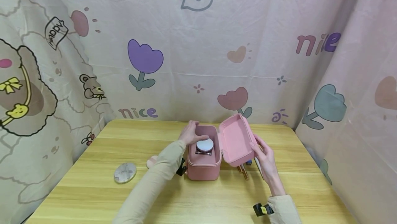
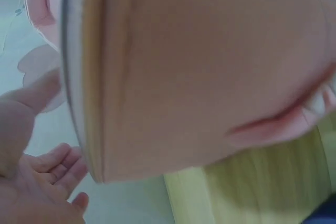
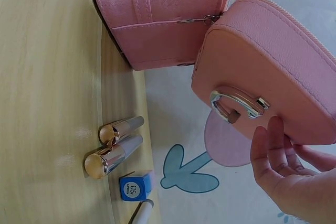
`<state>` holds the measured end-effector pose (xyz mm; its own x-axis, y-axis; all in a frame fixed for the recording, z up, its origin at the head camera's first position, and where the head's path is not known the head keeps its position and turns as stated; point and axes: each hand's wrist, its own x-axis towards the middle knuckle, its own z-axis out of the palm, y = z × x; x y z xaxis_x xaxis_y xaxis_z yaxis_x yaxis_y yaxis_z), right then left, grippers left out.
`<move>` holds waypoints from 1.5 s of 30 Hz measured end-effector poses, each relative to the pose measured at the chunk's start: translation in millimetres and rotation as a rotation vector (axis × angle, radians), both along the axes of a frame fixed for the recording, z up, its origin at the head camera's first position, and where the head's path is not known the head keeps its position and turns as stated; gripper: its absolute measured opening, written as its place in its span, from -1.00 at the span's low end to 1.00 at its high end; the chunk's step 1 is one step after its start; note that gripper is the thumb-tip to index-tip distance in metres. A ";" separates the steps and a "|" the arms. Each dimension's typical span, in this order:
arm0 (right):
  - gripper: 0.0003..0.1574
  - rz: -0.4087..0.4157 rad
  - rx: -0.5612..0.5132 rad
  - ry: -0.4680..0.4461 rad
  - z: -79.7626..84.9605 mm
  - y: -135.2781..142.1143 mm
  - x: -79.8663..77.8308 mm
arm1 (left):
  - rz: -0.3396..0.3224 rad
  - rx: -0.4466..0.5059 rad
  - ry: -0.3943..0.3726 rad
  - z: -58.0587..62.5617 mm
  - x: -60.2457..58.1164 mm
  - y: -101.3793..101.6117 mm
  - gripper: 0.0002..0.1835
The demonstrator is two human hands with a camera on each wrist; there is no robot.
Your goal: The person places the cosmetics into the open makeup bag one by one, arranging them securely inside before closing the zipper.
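Observation:
A pink cosmetic case [image 1: 203,172] stands on the table with its lid [image 1: 237,139] swung out to the right. Inside it sits a round white-topped item with a dark, shiny base [image 1: 204,145]. My left hand [image 1: 191,134] is at the case's back left rim, thumb stretched over the opening. In the left wrist view its other fingers [image 2: 60,169] lie loosely bent beyond the case wall. My right hand [image 1: 263,155] pinches the lid's right edge, with fingers [image 3: 275,140] against its outer face near the metal-ringed handle [image 3: 236,103].
Two gold-capped tubes [image 3: 113,156], a blue lipstick box [image 3: 135,186] and a white stick [image 3: 142,212] lie right of the case, partly behind the lid. On the left are a marbled round disc [image 1: 125,173] and a pale pink piece [image 1: 151,162] beside the left sleeve. A printed curtain [image 1: 192,62] encloses the table.

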<state>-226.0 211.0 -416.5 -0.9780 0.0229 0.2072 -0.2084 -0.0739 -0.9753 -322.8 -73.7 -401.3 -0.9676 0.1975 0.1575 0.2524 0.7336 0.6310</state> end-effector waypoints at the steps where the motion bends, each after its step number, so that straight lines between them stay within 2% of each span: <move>1: -0.25 0.003 -0.001 0.002 0.0 0.1 0.0 | 0.000 0.024 0.005 -0.9 0.1 -2.2 -0.12; 6: -0.26 0.011 -0.004 0.009 0.2 0.2 0.2 | -0.015 0.131 0.028 -5.8 3.3 -16.3 -0.18; 10: -0.26 0.012 -0.004 0.009 0.4 0.2 0.4 | -0.054 0.158 0.041 -12.8 5.1 -31.5 -0.19; 17: -0.27 0.010 0.006 0.005 -0.9 0.6 0.6 | -0.142 0.136 0.144 -18.8 13.9 -65.3 -0.33; 20: -0.27 0.010 0.010 0.003 -1.3 1.1 0.6 | -0.182 0.106 0.162 -17.4 21.6 -83.8 -0.39; 24: -0.27 0.010 0.009 0.008 -1.4 1.4 0.1 | -0.218 0.071 0.153 -13.7 31.9 -111.9 -0.39; 29: -0.27 0.011 0.008 0.008 -2.2 1.0 -0.7 | -0.204 0.018 0.112 -14.0 47.1 -149.6 -0.28; 35: -0.26 0.005 0.003 -0.001 -3.3 1.4 -0.9 | -0.136 -0.024 0.063 -17.1 64.0 -190.2 -0.18; 41: -0.26 -0.001 -0.001 0.000 -3.6 1.7 -1.3 | -0.094 -0.058 0.044 -20.9 80.5 -221.6 -0.08; 45: -0.26 -0.001 0.003 -0.001 -3.8 1.8 -1.9 | -0.085 -0.075 0.049 -28.0 91.5 -237.0 -0.07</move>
